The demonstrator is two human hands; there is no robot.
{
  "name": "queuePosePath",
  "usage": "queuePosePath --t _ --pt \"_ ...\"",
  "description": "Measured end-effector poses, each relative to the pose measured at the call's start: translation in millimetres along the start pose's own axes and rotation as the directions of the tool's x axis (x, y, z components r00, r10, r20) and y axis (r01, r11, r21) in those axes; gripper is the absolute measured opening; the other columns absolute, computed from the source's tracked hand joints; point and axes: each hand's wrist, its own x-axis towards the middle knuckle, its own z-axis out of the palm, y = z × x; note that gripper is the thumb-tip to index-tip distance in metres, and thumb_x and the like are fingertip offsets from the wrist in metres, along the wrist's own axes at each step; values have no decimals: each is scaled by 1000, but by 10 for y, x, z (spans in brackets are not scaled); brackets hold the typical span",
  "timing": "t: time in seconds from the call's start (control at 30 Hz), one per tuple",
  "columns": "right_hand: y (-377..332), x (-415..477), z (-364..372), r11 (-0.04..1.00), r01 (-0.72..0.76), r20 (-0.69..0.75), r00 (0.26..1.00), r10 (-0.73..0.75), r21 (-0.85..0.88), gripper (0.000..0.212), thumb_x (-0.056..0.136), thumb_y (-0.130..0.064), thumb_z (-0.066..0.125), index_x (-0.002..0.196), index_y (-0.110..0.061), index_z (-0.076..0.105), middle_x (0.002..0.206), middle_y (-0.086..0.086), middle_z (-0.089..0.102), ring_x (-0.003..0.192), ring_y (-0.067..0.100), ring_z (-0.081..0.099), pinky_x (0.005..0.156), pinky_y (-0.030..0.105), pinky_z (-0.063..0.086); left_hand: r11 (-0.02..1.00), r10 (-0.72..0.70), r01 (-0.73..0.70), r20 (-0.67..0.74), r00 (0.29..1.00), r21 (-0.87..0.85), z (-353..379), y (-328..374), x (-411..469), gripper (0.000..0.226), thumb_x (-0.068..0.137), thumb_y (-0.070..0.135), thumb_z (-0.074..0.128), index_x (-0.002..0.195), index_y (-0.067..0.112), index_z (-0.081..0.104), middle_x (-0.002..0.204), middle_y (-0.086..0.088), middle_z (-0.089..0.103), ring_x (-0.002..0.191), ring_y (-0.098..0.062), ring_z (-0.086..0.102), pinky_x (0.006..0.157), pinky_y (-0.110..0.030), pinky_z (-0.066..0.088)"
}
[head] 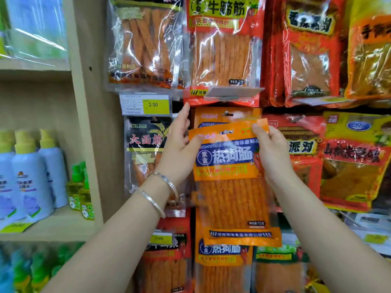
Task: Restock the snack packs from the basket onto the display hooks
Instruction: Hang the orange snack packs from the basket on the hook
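An orange snack pack (229, 187) with a blue label band is held up in front of the display wall, slightly tilted. My left hand (179, 149) grips its top left corner, thumb on the front and fingers stretched upward behind it. My right hand (271, 151) pinches its top right corner. Just behind it hangs an identical orange pack (213, 117) on a display hook (227, 113) whose tip shows through the pack's hole. The basket is out of view.
Other snack packs hang all around: red and clear packs above (224, 49), a black pack (146, 151) to the left, red and yellow packs (351, 161) to the right. A price tag (146, 105) reads 2.00. A wooden shelf (48, 227) at left holds spray bottles.
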Motion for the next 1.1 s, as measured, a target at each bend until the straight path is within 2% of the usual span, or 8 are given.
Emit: queuePosePath --t 0.17,0.53,0.63,0.73,0.8,0.9,0.97,1.1 --pt "-114 137 6 999 44 -15 999 -44 31 21 95 -31 52 81 -15 56 75 5 57 62 7 55 51 18 42 988 107 -117 104 989 98 66 172 102 67 89 16 47 146 34 17 139 31 20 142 -4 18 117 -42 21" --pt "-15 381 133 999 -25 8 1000 25 -21 26 91 -35 55 84 -11 60 80 8 56 75 20 53 71 35 40 995 87 -91 82 993 49 176 131 82 72 87 23 50 142 49 12 151 22 22 139 6 18 117 -40 23" --pt "80 342 116 982 61 -60 996 -73 -179 30 91 -41 56 69 -22 49 68 -6 52 64 9 47 61 28 36 993 78 -85 94 993 78 190 -34 -3 71 88 25 50 138 56 11 148 30 19 140 6 15 117 -37 21" --pt "206 181 63 951 185 -118 968 -220 -249 20 87 -28 66 94 -24 47 88 -8 51 76 10 51 66 16 42 972 18 -49 134 991 230 230 -356 -225 66 91 20 54 138 50 18 139 38 16 137 10 10 118 -30 15" --pt "339 29 -9 842 320 -118 907 -405 -435 39 83 -18 69 114 -13 47 108 0 48 95 18 50 83 22 42 935 -20 -44 176 984 352 259 -591 -433 65 91 22 54 140 46 18 145 30 14 136 10 8 118 -29 12" --pt "594 -177 -128 459 504 150 776 -612 -732 45 82 -21 66 123 -9 52 125 14 52 121 25 42 101 35 32 884 -68 -54 243 968 464 303 -869 -681 67 92 30 52 146 41 14 152 26 -3 141 3 0 116 -31 11" --pt "742 -220 -189 270 570 350 746 -567 -776 50 84 -26 68 130 -13 52 137 13 49 131 30 40 104 43 34 842 -104 -69 288 952 535 329 -1006 -735 70 92 33 50 148 37 7 150 26 -19 142 0 -11 116 -32 10" --pt "846 -49 -186 145 585 486 767 -420 -798 57 83 -26 71 134 -11 52 144 14 44 133 34 43 102 49 39 771 -185 -68 324 928 634 391 -1170 -595 78 91 37 49 149 28 -2 144 17 -36 139 -6 -22 115 -30 8"
